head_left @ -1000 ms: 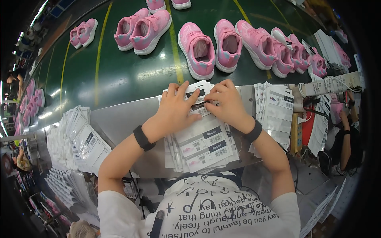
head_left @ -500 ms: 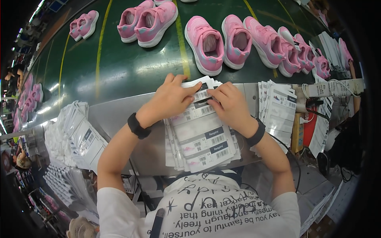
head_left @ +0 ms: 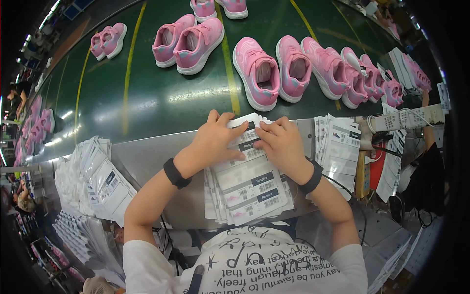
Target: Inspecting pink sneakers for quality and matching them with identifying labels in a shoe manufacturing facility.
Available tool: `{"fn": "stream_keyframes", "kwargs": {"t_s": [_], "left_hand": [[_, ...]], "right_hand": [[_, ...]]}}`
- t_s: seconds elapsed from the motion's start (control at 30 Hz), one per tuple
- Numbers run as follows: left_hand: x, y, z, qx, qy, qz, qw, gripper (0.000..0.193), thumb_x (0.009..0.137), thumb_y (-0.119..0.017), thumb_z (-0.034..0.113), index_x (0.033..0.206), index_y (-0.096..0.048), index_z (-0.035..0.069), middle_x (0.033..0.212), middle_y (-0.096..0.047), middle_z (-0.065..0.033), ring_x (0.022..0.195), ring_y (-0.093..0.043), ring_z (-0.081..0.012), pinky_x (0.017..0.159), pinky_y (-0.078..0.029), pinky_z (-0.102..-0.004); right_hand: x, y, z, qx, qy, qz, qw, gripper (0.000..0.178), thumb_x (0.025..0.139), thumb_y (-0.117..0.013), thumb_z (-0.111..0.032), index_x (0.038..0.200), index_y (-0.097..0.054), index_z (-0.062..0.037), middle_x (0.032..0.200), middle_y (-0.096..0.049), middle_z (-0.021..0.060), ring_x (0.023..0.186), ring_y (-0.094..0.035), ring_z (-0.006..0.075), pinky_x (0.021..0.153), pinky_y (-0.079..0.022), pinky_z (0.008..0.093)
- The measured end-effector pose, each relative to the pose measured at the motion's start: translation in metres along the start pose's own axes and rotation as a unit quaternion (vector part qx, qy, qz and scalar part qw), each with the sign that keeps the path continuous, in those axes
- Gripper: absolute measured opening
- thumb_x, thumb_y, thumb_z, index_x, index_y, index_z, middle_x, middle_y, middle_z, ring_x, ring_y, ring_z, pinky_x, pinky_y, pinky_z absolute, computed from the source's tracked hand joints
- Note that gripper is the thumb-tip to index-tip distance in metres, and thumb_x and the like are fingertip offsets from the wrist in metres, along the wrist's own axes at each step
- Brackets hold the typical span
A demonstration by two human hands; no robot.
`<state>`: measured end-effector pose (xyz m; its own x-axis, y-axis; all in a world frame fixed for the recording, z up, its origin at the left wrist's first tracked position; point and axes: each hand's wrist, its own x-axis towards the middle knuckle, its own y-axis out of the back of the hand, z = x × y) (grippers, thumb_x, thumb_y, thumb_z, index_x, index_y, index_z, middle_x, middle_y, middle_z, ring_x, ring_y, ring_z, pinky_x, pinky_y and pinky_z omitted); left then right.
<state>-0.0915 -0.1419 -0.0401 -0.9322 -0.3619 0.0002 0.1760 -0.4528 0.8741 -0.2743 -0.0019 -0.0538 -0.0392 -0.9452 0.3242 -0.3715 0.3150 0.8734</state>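
Observation:
Both hands rest on a fanned stack of white printed label sheets (head_left: 249,188) lying on a grey metal ledge (head_left: 147,159). My left hand (head_left: 215,139) grips the stack's far left edge, fingers curled over the top sheets. My right hand (head_left: 280,144) presses down on the far right part, thumb touching the top sheet. Each wrist wears a black band. Just beyond the ledge, a pair of pink children's shoes (head_left: 274,71) stands on the green conveyor belt (head_left: 147,83).
More pink shoe pairs (head_left: 188,39) sit along the belt, several crowded at the right (head_left: 372,73). Another label stack (head_left: 338,144) lies to the right, bundles of white tags (head_left: 98,176) to the left. A power strip (head_left: 406,117) with cables is at far right.
The pink shoes have drifted rightward on the belt. My hands have slid slightly along the top of the label stack, still holding it.

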Motion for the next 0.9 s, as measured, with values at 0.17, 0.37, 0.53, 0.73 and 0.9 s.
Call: {"fn": "stream_keyframes", "kwargs": {"t_s": [0.17,0.37,0.53,0.73,0.9], "left_hand": [[-0.004,-0.006,-0.001,0.018,-0.017,0.033,0.999,0.073,0.065,-0.087,0.039,0.131,-0.064,0.018,0.137,-0.050,-0.0205,0.108,-0.048,-0.0381,0.091,-0.051,-0.0455],[0.001,-0.008,-0.005,-0.006,-0.015,0.006,1.000,0.049,0.083,-0.073,0.023,0.132,-0.064,0.018,0.133,-0.054,-0.0251,0.109,-0.050,-0.0405,0.093,-0.048,-0.0461],[0.012,-0.008,-0.007,-0.032,-0.001,-0.059,0.998,0.048,0.083,-0.070,0.012,0.131,-0.065,0.020,0.131,-0.057,-0.0232,0.107,-0.054,-0.0398,0.095,-0.048,-0.0447],[0.061,0.069,-0.017,0.103,0.073,0.086,0.988,0.069,0.071,-0.082,0.030,0.131,-0.052,0.014,0.145,-0.039,-0.0286,0.129,-0.040,-0.0448,0.101,-0.040,-0.0546],[0.102,0.100,-0.137,0.265,0.263,0.081,0.924,0.067,0.067,-0.081,0.057,0.121,-0.064,0.022,0.134,-0.051,-0.0266,0.129,-0.038,-0.0525,0.099,-0.032,-0.0694]], "right_hand": [[-0.008,-0.005,-0.008,-0.071,0.076,0.060,0.993,0.028,0.076,-0.075,-0.019,0.099,-0.071,-0.0018,0.107,-0.068,0.0112,0.099,-0.059,0.0295,0.088,-0.047,0.0437],[-0.030,0.018,-0.055,-0.059,0.060,-0.001,0.996,0.024,0.078,-0.075,-0.020,0.086,-0.067,0.0018,0.094,-0.066,0.0140,0.100,-0.059,0.0319,0.095,-0.046,0.0495],[-0.031,0.034,-0.092,0.032,0.262,0.137,0.955,0.032,0.080,-0.076,-0.026,0.066,-0.054,-0.0068,0.058,-0.047,0.0026,0.077,-0.061,0.0223,0.097,-0.047,0.0499],[0.037,0.094,-0.007,0.114,0.109,0.312,0.937,0.029,0.081,-0.076,-0.015,0.096,-0.052,-0.0085,0.091,-0.052,0.0057,0.083,-0.055,0.0229,0.097,-0.041,0.0453],[0.098,0.056,0.135,0.328,-0.206,0.340,0.857,0.043,0.084,-0.081,-0.020,0.109,-0.049,-0.0039,0.097,-0.054,0.0041,0.086,-0.052,0.0086,0.075,-0.043,0.0218]]}}
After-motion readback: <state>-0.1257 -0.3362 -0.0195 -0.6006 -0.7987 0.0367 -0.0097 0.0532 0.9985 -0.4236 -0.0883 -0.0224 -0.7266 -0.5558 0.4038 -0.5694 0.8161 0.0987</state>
